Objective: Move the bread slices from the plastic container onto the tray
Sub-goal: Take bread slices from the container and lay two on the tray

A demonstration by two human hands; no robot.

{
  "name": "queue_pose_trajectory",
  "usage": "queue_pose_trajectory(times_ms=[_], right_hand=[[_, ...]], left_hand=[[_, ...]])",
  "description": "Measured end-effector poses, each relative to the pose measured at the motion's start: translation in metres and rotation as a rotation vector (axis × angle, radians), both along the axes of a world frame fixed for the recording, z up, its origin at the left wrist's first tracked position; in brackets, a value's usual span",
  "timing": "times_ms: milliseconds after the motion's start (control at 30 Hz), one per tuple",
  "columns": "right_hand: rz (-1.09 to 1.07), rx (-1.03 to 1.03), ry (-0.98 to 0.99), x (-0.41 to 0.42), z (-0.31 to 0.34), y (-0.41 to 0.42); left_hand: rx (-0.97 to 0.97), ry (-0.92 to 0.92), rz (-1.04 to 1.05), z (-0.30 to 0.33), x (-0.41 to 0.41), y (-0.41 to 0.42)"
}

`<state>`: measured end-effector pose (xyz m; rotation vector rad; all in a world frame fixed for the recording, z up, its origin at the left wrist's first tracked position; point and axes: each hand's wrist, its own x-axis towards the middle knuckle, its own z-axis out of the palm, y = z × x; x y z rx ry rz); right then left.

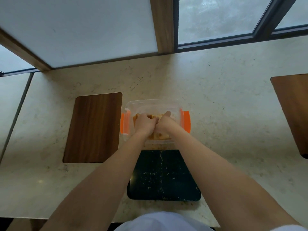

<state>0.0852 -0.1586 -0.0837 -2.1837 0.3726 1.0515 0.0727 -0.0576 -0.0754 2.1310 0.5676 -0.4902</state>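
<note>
2 hands [155,124] in clear, rectangular container [153,105]

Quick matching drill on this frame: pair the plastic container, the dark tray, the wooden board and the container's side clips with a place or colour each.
Things:
1. plastic container
2. tray
3. wooden board
4. clips

Descriptions:
A. orange
B. left of the container, nothing on it
C. both hands reach inside it
D. nearest the person, crumbs only

Pairs: 1-C, 2-D, 3-B, 4-A
</note>
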Motion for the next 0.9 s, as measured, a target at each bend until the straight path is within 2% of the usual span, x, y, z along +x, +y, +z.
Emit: queue_pose_trajectory(times_ms=[133, 333, 433, 567, 667, 833, 900], right_hand=[[-0.145, 0.032, -0.109, 0.000, 0.001, 0.004], [-0.161, 0.023, -0.021, -0.017, -0.008, -0.007], [-0.133, -0.003, -0.071, -0.011, -0.007, -0.014], [-0.148, 0.062, -0.137, -0.005, 0.008, -0.022], [-0.151, 0.110, -0.264, -0.006, 0.035, -0.033], [-0.212, 0.310, -0.537, -0.043, 0.087, -0.061], [-0.213, 0.371, -0.571, -0.071, 0.099, -0.067]], left_hand=[[-0.029, 0.046, 0.106, -0.001, -0.003, 0.005], [0.085, 0.155, 0.015, -0.007, -0.006, -0.006], [0.097, 0.154, -0.024, -0.004, -0.001, -0.017], [0.065, 0.045, -0.044, 0.010, -0.004, -0.018], [0.085, -0.112, -0.058, 0.035, -0.007, -0.011], [-0.080, -0.324, -0.094, 0.087, -0.035, 0.001], [-0.127, -0.361, -0.078, 0.099, -0.060, 0.016]])
